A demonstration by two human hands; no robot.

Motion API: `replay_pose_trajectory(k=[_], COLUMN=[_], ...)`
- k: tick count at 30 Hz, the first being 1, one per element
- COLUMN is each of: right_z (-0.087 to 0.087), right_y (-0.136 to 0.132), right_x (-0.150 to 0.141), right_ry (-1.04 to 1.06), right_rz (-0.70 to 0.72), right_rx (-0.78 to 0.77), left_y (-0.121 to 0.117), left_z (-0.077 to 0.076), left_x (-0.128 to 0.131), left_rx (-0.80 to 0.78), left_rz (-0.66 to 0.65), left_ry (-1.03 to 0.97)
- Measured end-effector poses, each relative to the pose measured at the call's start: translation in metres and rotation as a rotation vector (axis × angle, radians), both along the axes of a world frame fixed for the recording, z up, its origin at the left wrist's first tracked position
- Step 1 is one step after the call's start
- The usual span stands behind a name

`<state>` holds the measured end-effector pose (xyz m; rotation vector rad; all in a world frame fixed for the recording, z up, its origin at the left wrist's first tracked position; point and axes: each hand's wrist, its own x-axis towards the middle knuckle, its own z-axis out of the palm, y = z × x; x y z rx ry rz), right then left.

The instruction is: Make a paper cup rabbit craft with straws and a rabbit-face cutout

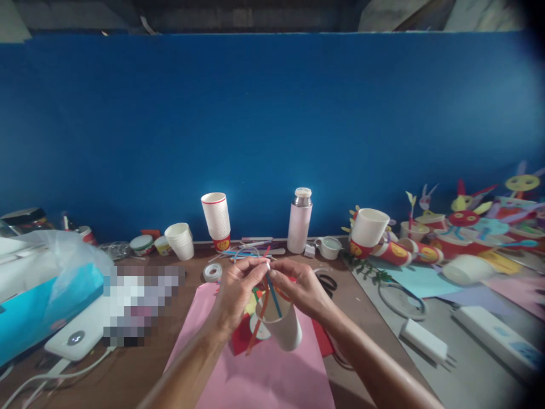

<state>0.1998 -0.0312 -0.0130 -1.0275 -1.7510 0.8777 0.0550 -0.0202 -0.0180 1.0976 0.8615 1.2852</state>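
Our left hand (240, 284) and right hand (304, 285) pinch a blue strip (275, 296) — white cup (289, 331) nearside, tilted, mouth far-left, nearer our right.

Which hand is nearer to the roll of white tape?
Left. The left hand is just to the right of the white tape roll; the right hand is farther right, beyond the left hand.

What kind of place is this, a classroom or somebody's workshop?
It looks like a craft table, though the room itself can't be told: colored paper such as the pink sheet, stacked paper cups, and paper-cup figures with cut-out faces point to handicraft work.
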Motion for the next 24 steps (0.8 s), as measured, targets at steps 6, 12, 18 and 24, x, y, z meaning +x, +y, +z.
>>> replay_pose_trajectory(k=[6,12,18,24], right_z=[-0.0023,-0.0066,-0.0075,-0.0071], right_y=[0.001,0.0009,0.0017,0.0011], right_x=[0.0014,-0.0033,-0.0036,-0.0028], right_ry=[-0.121,-0.179,-0.195,-0.176], right_rz=[0.058,-0.017,-0.026,-0.013], right_rx=[0.011,0.076,0.095,0.084], left_y=[0.0025,0.003,0.0041,0.0047], left_z=[0.0013,-0.003,-0.0031,-0.004], left_x=[-0.0026,-0.0012,-0.0008,-0.0015], left_rx=[0.056,0.03,0.009,0.01], left_rz=[0.076,0.059,0.015,-0.047], left_ry=[0.037,0.018,-0.018,-0.064])
